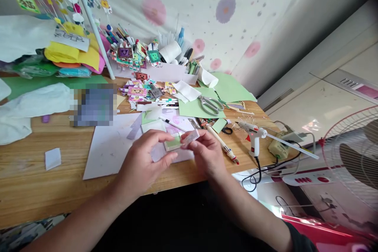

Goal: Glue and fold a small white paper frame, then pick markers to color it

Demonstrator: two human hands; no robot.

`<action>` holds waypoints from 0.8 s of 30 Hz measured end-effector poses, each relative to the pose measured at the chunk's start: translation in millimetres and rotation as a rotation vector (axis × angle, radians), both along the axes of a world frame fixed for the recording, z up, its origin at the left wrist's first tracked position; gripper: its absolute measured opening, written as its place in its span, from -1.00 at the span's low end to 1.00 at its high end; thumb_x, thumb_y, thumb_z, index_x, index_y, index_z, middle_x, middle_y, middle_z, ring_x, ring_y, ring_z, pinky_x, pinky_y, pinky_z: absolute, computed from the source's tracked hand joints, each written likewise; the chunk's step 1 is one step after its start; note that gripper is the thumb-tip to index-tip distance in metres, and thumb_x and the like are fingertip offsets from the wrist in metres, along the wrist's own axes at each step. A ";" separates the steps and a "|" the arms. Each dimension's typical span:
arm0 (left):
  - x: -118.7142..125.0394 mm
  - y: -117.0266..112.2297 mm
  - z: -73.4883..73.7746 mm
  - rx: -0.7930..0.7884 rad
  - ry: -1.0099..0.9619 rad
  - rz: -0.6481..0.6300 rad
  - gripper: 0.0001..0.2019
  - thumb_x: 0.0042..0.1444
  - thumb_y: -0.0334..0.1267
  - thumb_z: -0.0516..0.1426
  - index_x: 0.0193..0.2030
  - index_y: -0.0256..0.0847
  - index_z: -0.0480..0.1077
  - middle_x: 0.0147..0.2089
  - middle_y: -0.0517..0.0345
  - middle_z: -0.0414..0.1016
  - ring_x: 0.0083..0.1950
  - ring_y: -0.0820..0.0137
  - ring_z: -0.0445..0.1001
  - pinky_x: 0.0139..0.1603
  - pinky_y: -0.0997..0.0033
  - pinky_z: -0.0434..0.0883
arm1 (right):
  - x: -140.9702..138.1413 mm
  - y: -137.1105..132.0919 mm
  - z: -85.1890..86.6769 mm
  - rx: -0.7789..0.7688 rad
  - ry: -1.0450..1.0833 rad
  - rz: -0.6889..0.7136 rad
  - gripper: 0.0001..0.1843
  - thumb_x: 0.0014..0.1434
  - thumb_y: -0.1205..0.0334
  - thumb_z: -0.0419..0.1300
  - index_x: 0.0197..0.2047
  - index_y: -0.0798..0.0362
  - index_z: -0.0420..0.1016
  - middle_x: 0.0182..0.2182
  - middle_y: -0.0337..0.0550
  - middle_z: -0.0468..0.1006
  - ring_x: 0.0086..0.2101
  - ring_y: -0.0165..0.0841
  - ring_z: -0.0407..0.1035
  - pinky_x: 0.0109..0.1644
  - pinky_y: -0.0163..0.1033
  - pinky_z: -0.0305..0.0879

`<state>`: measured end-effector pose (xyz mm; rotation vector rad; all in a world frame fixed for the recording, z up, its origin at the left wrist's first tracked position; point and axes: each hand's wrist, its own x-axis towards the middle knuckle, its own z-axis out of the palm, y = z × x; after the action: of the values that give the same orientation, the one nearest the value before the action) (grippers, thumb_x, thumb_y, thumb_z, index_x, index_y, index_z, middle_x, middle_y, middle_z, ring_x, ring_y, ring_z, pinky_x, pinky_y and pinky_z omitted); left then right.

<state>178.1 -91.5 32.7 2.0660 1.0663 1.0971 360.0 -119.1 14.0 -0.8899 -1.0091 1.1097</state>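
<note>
Both my hands meet above the near edge of the wooden table [35, 181]. My left hand [144, 161] is closed around a small green and white paper piece [173, 142], thumb beneath and fingers above. My right hand [206, 151] pinches a small pale strip [191, 137] against the top right of that piece. A large pale sheet [109, 145] lies under the hands. A white pen [171, 124] lies just beyond them.
Scissors [211, 104] rest on green paper [230, 88]. A glue gun [255, 134] stands at the right with cables. Small colourful paper crafts [138, 90] and a white holder of pens [165, 71] fill the back. A fan [354, 153] stands at right. A white scrap [53, 158] lies left.
</note>
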 end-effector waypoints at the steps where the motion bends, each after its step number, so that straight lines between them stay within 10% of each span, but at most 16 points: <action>1: -4.5 2.2 -2.6 0.058 0.074 0.014 -0.86 0.09 -0.21 0.17 -0.19 -0.11 0.43 -0.15 0.14 0.54 -0.08 0.25 0.48 -0.05 0.23 0.34 | 9.4 4.4 3.3 0.021 -0.102 -0.024 -0.82 0.00 0.15 0.40 -0.31 -0.02 0.56 -0.34 -0.21 0.60 -0.35 -0.35 0.46 -0.20 -0.21 0.41; 11: -20.7 -1.7 -23.8 0.302 0.512 -0.025 -0.71 0.14 -0.42 0.02 -0.18 0.00 0.51 -0.05 0.19 0.58 -0.03 0.17 0.46 -0.01 0.04 0.13 | 27.7 27.6 16.8 0.429 -1.438 0.135 -0.84 0.28 0.30 0.15 -0.17 0.04 0.57 -0.24 -0.01 0.61 -0.22 -0.25 0.46 -0.15 -0.18 0.37; 24: -18.7 -1.1 -26.1 0.327 0.556 -0.087 -0.64 0.03 -0.51 0.02 -0.13 -0.06 0.47 0.01 0.17 0.56 0.06 0.13 0.42 0.05 -0.04 0.09 | 22.6 38.8 8.2 0.574 -1.631 0.156 -0.77 0.25 0.42 0.11 -0.24 0.02 0.60 -0.22 -0.08 0.62 -0.24 -0.25 0.38 -0.19 -0.19 0.34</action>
<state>159.4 -92.6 6.6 2.7520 1.0807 0.6978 382.5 -80.3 22.2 -1.1666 -2.5588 -0.0938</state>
